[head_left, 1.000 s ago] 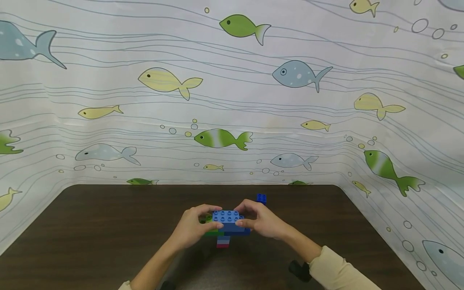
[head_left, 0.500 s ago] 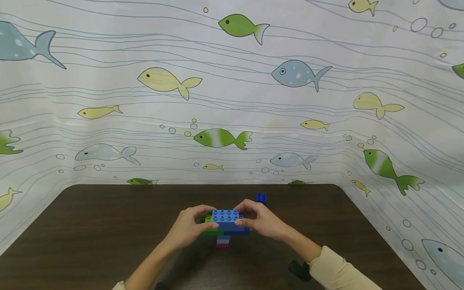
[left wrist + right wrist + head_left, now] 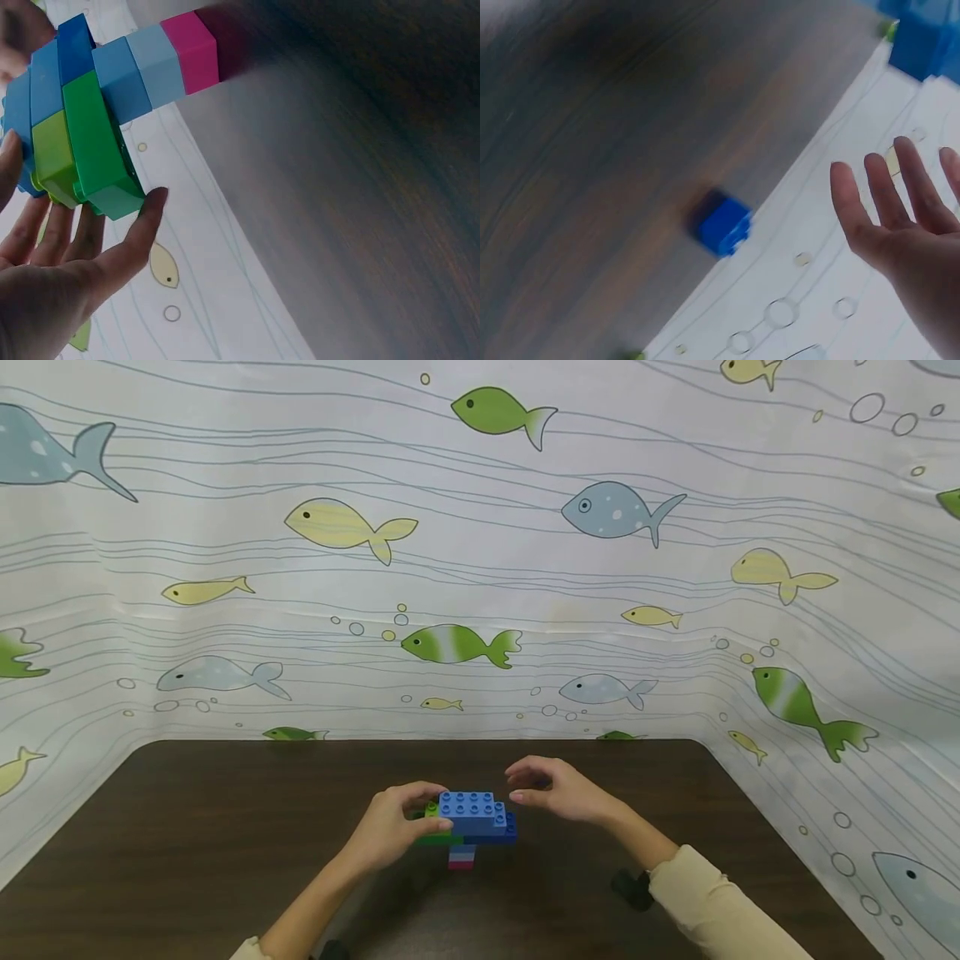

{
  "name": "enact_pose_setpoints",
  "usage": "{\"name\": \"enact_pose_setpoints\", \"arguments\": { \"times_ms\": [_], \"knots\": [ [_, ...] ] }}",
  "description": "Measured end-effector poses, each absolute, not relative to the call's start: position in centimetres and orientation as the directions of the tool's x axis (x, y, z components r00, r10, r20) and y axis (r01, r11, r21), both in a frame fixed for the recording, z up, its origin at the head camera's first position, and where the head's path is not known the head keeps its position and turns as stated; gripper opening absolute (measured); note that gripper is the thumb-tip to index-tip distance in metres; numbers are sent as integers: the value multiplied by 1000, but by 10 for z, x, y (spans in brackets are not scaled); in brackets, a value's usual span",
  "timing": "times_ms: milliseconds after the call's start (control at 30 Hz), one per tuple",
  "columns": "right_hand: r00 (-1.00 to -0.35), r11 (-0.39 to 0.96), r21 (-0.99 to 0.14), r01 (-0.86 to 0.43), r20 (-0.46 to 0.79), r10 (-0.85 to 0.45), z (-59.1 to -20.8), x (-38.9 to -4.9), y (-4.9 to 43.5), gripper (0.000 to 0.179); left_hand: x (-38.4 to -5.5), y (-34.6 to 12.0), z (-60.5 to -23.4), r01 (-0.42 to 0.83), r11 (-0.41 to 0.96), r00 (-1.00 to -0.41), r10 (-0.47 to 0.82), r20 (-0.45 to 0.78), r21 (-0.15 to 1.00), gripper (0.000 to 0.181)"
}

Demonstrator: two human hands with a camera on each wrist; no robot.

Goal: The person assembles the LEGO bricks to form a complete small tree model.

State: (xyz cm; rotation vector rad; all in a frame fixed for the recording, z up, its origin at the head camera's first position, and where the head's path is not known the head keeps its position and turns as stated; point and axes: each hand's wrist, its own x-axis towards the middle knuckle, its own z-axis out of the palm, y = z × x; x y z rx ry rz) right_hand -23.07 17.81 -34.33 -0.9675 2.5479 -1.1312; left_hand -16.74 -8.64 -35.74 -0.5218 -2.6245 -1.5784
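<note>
A stack of toy building bricks stands mid-table, wide at the top on a narrow column. Light-blue bricks lie uppermost, a green brick and a lime brick are on the left side, and a pink brick is at the foot. My left hand holds the stack's left end, thumb on the near side and fingers behind. My right hand hovers off its right end, fingers apart and holding nothing. In the right wrist view a small blue brick sits on the table; the head view hides it behind my right hand.
The dark wooden table ends at a white sheet printed with fish, which rises at the back and sides. A black object shows by my right wrist.
My right hand has let go of the stack's right end and moved up and to the right, in front of the small blue brick. The left hand has slid slightly left earlier and keeps its hold.
</note>
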Motion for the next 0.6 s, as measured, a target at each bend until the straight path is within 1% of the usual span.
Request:
{"name": "enact_pose_setpoints", "arguments": {
  "times_ms": [133, 367, 600],
  "knots": [
    [-812, 560, -685, -466, 81, -577, -353, -243, 190, 33, -168, -86, -358, 302, 420, -941, 275, 197, 856, 35],
    [-892, 663, -649, -375, 57, -448, -371, -262, 207, 39, -170, -86, -359, 305, 430, -941, 271, 201, 850, 33],
    [-930, 703, -639, -312, 52, -365, -386, -273, 213, 43, -169, -87, -359, 304, 435, -942, 272, 198, 848, 33]
  ]
}}
